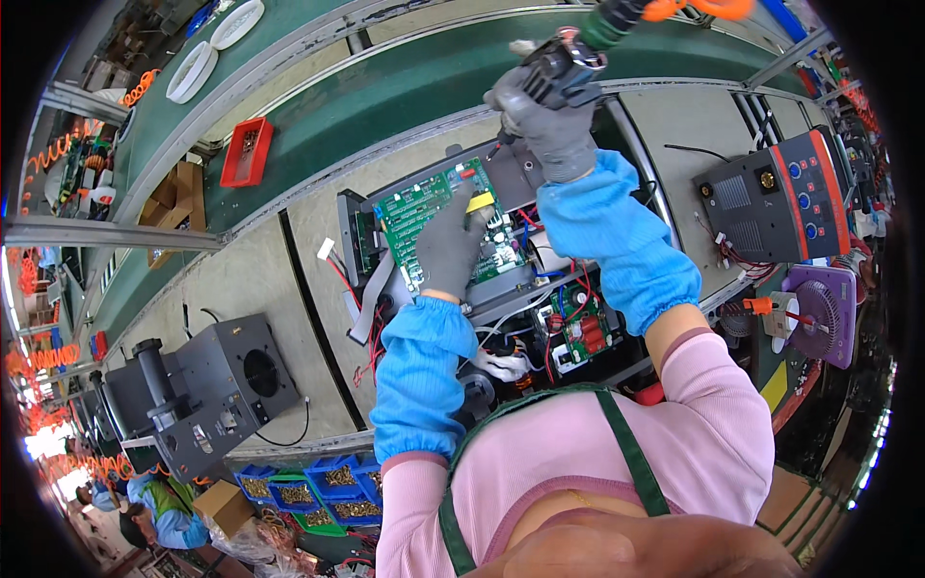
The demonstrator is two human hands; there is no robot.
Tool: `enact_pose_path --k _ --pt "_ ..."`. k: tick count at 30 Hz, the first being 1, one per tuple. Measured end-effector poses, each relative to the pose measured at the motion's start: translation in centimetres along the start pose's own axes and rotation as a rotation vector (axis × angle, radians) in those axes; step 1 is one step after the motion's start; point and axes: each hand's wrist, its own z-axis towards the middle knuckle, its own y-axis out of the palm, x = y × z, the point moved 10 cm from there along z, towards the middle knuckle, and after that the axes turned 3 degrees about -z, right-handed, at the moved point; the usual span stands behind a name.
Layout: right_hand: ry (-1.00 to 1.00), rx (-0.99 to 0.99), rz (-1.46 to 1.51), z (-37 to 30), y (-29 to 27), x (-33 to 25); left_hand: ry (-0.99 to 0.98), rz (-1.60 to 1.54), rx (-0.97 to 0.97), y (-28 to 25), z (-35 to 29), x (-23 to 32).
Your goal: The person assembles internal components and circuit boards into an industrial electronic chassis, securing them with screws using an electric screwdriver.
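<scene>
My left hand (449, 247), in a grey glove, lies over a green circuit board (412, 209). Its index finger and thumb are apart near a yellow-wrapped part (479, 201), and nothing shows between them. In a dark metal chassis (358, 252) the board sits among wires and a flat grey cable (371, 299). Beyond the chassis, my gloved right hand (551, 130) is wrapped round a dark power screwdriver (564, 69), raised above the far rail. A second board with red parts (584, 332) is nearer my body, partly covered by wires.
At right stands a grey and red machine with blue knobs (780, 197), beside a purple fan (819, 316). A dark metal housing (217, 385) rests at left. Blue bins of small fasteners (339, 477) lie at lower left. Across the belt is a red tray (247, 152).
</scene>
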Motion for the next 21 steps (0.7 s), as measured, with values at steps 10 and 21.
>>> enact_pose_path --k 10,21 --pt "0.061 0.021 0.015 0.3 1.7 3.4 -0.005 -0.097 0.012 -0.2 0.1 -0.4" --pt "0.087 -0.160 0.195 -0.5 4.7 4.0 -0.010 -0.096 0.004 0.5 0.1 -0.8"
